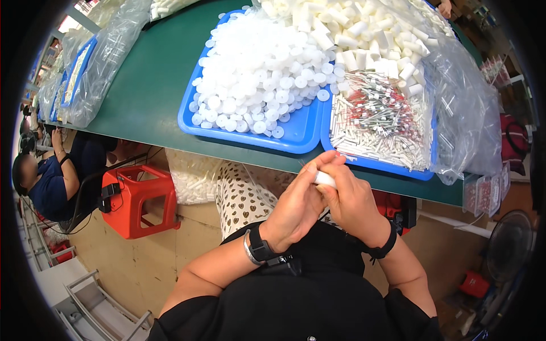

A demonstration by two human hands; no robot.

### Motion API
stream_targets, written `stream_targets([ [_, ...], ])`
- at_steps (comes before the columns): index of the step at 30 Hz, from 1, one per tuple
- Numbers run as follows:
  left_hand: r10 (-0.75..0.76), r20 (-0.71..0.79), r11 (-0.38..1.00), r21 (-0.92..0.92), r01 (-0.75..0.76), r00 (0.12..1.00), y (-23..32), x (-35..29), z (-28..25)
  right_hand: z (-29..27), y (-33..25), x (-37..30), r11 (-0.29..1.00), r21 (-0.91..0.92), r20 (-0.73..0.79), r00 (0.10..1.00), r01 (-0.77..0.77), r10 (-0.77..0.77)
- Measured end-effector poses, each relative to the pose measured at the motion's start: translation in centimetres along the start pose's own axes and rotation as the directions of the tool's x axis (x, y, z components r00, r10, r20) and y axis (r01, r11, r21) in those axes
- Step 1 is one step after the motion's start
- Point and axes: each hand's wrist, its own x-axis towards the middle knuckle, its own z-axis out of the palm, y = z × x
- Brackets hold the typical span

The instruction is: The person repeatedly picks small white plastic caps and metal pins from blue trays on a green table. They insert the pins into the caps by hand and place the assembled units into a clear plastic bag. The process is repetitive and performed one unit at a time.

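In front of the table's near edge, my two hands meet around a short white cylinder (325, 180). My right hand (357, 203) closes over it with the thumb pressed along its side. Against its other side rests my left hand (297, 206), palm turned up and fingers curled in. Thin wire ends stick out by the left fingertips; what they belong to is hidden. A small red and white piece (346, 157) shows just past the right fingertips. Beyond my hands, a blue tray (398, 169) holds white tubes and a heap of wired red and white parts (381, 105).
A second blue tray (304, 139) bears piled translucent discs (261, 74). White foam cylinders (369, 40) heap behind, beside a clear plastic bag (463, 108). A red stool (139, 202) and a seated person (57, 179) are left. A fan (509, 244) stands at right.
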Motion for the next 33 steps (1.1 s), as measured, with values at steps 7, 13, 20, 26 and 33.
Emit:
stream_targets([
  [7, -0.036, 0.055, 0.995, 0.095, 0.03, 0.998, 1.3, -0.3, -0.1, -1.2, 0.1, 0.2, 0.997, 0.064, 0.033, 0.998, 0.052, -0.054],
  [13, 0.0, 0.158, 0.997, 0.075, -0.012, 0.987, 0.2, -0.3, -0.1, -1.2, 0.0, 0.0, 0.991, 0.026, 0.003, 0.992, 0.129, -0.129],
  [20, -0.011, 0.039, 0.999, -0.04, 0.013, 0.999, -0.2, -0.2, 0.5, -0.9, -0.8, 0.6, 0.982, -0.148, 0.066, 0.992, 0.119, -0.111],
  [26, -0.038, 0.042, 0.994, 0.108, 0.033, 0.998, 0.9, 0.0, -0.2, -0.7, -0.6, 0.4, 1.0, -0.014, 0.059, 0.998, 0.024, -0.024],
  [33, 0.032, 0.025, 0.998, -0.061, -0.03, 0.999, -1.0, -0.2, 0.8, 0.2, -0.8, -0.7, 0.982, -0.172, 0.003, 0.997, 0.075, -0.076],
])
